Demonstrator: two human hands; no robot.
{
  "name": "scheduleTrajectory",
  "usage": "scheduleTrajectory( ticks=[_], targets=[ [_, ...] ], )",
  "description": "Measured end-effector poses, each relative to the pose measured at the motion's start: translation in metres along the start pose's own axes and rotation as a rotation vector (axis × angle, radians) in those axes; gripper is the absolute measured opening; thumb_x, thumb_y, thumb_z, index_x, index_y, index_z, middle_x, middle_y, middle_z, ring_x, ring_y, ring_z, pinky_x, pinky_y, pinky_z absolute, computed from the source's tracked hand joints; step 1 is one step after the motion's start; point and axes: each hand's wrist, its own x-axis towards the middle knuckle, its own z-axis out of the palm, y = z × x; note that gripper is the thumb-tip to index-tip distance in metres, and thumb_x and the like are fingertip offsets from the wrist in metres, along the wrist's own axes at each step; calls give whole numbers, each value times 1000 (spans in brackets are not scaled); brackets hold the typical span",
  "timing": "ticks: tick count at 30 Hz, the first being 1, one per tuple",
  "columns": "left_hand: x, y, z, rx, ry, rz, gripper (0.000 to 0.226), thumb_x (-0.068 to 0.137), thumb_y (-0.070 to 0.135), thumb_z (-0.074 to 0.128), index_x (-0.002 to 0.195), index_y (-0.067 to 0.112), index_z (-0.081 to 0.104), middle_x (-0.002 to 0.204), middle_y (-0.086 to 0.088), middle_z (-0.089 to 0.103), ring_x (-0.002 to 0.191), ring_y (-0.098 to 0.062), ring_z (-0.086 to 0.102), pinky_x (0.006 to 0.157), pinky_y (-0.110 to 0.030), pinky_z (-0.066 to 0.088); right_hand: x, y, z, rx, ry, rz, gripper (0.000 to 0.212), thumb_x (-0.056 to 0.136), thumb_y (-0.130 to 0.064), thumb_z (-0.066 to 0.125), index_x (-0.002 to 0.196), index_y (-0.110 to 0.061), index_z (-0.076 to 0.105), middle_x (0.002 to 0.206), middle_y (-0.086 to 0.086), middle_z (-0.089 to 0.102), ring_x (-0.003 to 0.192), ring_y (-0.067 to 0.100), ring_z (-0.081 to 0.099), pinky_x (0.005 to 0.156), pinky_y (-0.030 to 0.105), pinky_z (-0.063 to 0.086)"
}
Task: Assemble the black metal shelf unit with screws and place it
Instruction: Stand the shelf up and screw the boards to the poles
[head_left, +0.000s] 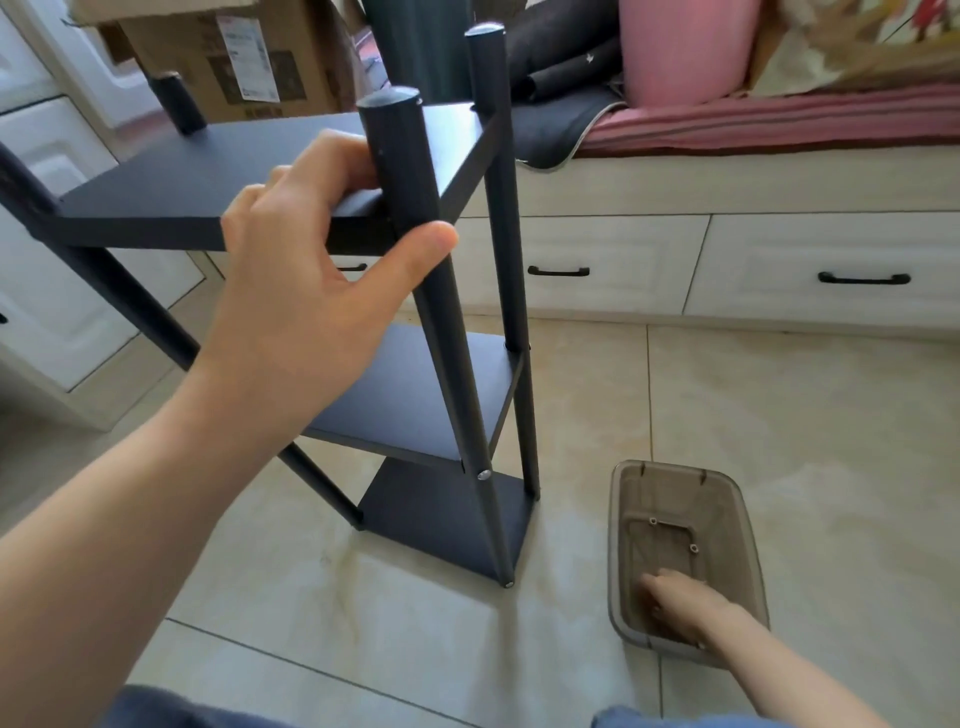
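The person's left hand (306, 249) is gripping the shelf unit (415, 332) at its near post (415, 270), fingers curled over the top panel (234, 171) and thumb pressing on the post. The right hand (675, 603) is reaching down into the plastic bin (618, 545) on the tiled floor (779, 415); fingers are bending toward the bin's bottom, but whether they're actually pinching a screw, can't tell.

The risk looks like tipping: the unit is being steadied one-handed while attention is going to the bin, so a nudge could be rocking it or twisting a joint that probably isn't fully tightened.

The unit is standing on the floor just left of the bin, long axis running vertically, posts pointing up toward the camera.
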Motion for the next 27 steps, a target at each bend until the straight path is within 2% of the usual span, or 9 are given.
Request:
scheduleTrajectory(
  ticks=[4,6,8,12,15,19,22,25,27],
  targets=[
    [-1,5,2,-29,-9,-3,33,88,46,63,116,28,60,112,23,63,116,-17,59,109,-53,39,-22,23,-9,60,-1,81,28,100,-16,42,126,-15,51,135,13,52,123,27,52,96,30,41],
    [-1,7,4,-49,-15,-11,32,87,45,63,116,30,59,113,18,65,117,-22,58,108,-53,39,-34,30,-19,106,12,97,13,100,-16,39,101,-22,51,125,11,56,110,23,55,86,28,41],
    [-2,10,6,-74,-23,-17,35,87,45,64,117,27,61,113,13,66,117,-23,59,108,-54,39,-43,36,-32,149,57,116,20,100,-16,37,83,-25,42,109,9,58,89,16,52,69,22,36],
    [-4,20,8,-89,-25,-33,35,88,41,71,117,24,64,111,10,68,115,-21,60,108,-54,39,-64,37,-70,217,213,110,18,96,-16,48,82,-21,38,93,6,58,84,23,58,64,28,39],
    [-8,27,12,-70,6,-26,30,90,33,73,117,24,65,102,23,59,107,-1,48,111,-50,32,-83,26,-100,273,420,61,14,94,-16,58,87,-14,45,95,13,66,91,28,63,68,26,37],
    [-14,34,19,-58,19,7,29,89,31,74,116,24,65,103,19,59,99,25,34,106,-35,21,-112,-4,-133,454,689,-19,11,84,-8,71,87,-9,61,75,0,66,70,17,63,61,10,37],
    [-17,42,18,-68,15,7,26,88,31,75,110,28,62,107,15,59,101,7,37,103,-29,18,-133,-38,-156,611,740,-110,13,84,-10,75,94,-15,68,79,-7,70,72,5,66,70,7,46],
    [-16,49,14,-68,15,8,25,87,35,74,104,34,56,102,19,58,104,-5,44,91,-20,15,-151,-75,-179,813,793,-168,9,88,-15,73,96,-14,69,84,-3,72,78,8,70,76,23,58],
    [-13,52,7,-91,52,2,24,87,37,73,104,34,57,99,24,58,102,-7,50,96,-22,17,-162,-102,-197,970,829,-210,8,90,-17,71,96,-15,67,86,0,73,81,12,70,75,30,60]
  ],
)
